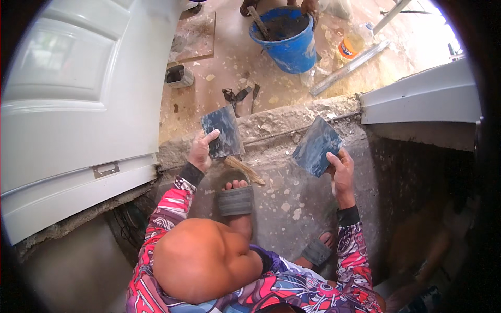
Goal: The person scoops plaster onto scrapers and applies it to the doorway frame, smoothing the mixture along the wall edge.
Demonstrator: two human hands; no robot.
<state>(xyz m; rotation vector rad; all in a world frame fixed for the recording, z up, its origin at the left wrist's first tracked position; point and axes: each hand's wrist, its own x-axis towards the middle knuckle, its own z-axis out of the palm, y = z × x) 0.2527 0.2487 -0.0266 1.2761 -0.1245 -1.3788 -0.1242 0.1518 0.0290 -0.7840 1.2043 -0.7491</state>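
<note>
My left hand (200, 151) grips a thin, dark, squarish plate (225, 133) by its lower left edge, thumb on top. A similar dark blue-grey plate (315, 147) is in my right hand (342, 175), pinched at its right corner and tilted. Both plates carry pale smears; their exact kind does not show. They are held apart, over a rough broken concrete threshold (287, 122). Below the left plate, a splintered wood piece (245, 170) lies near my sandalled foot (235, 201).
A blue bucket (292, 55) with dark mix and a stick stands beyond the threshold; another person's hand (309, 7) touches its rim. Nearby are a bottle (352, 44), a metal bar (348, 68) and a small container (179, 76). A white door (68, 99) flanks the left.
</note>
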